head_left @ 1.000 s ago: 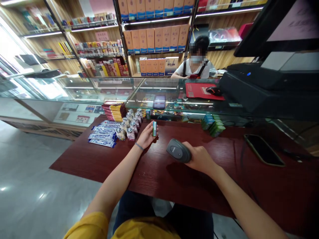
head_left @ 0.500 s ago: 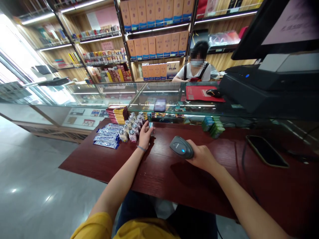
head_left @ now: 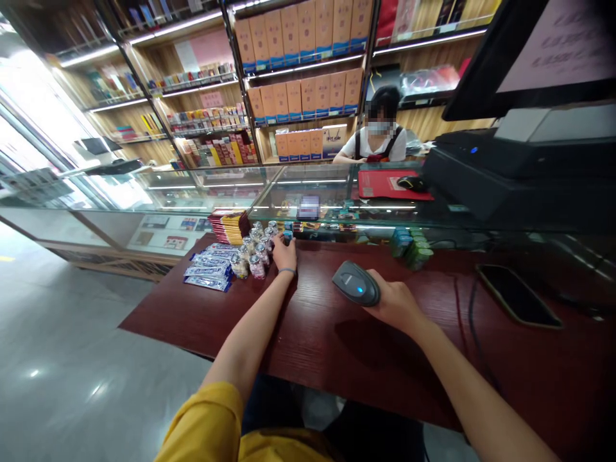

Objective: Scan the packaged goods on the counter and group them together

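Note:
My right hand is wrapped round the handle of a dark grey barcode scanner with a blue light, raised over the table and facing left. Beside the glass counter, my left hand has its fingers closed about a small blue box, partly hidden by them. Just left of that hand stand rows of small jars with shiny lids and pale and pink contents. Blue-and-white sachets lie fanned out farther left, and a pile of red and yellow packets stands behind them.
Green boxes stand at the table's back right, near a phone and a cable. A glass counter borders the dark red table. Behind it sits a masked person. A monitor overhangs the right.
My left hand has moved slightly forward toward the back of the jars with the small blue box. The scanner remains in my right hand, nearly in place. The view has shifted slightly.

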Action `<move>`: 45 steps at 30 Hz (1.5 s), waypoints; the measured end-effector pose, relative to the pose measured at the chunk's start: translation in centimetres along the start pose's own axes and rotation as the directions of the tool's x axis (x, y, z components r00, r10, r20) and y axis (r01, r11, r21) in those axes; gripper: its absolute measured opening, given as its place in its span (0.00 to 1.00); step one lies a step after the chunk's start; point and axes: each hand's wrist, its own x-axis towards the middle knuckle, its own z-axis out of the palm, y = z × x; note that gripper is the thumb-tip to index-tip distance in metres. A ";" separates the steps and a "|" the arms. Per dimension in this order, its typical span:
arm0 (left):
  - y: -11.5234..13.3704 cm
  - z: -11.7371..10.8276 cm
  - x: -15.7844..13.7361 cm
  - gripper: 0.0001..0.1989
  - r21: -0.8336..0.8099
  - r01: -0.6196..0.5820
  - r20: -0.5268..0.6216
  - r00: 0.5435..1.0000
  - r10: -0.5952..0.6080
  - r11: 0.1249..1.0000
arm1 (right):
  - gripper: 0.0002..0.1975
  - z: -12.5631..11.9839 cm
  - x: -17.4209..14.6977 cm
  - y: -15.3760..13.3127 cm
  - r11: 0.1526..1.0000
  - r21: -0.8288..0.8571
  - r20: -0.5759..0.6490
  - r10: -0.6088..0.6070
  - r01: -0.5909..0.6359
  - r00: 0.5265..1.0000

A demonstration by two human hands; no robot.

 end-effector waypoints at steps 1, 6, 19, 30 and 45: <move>-0.1 0.3 0.2 0.17 0.030 0.017 -0.010 1.000 -0.016 0.999 | 0.19 0.0 0.0 0.1 1.000 0.015 -0.001 -0.001 0.001 1.000; -0.5 1.1 0.9 0.17 0.128 0.028 -0.031 0.999 -0.025 0.991 | 0.19 0.0 -0.2 0.6 0.997 0.076 -0.024 -0.006 0.008 1.000; -0.4 1.7 2.3 0.17 0.154 0.047 -0.041 0.998 -0.041 0.987 | 0.17 -0.3 -0.3 1.1 0.992 0.119 -0.016 0.040 -0.038 0.999; 0.1 1.5 2.0 0.21 0.227 0.067 0.006 0.998 -0.070 0.972 | 0.18 -0.6 -0.2 1.0 0.993 0.114 -0.003 0.021 -0.020 1.000; -0.2 1.0 1.1 0.32 0.087 -0.093 0.003 0.996 0.093 0.992 | 0.19 -0.1 -0.3 1.2 0.995 0.075 -0.047 0.062 -0.059 0.997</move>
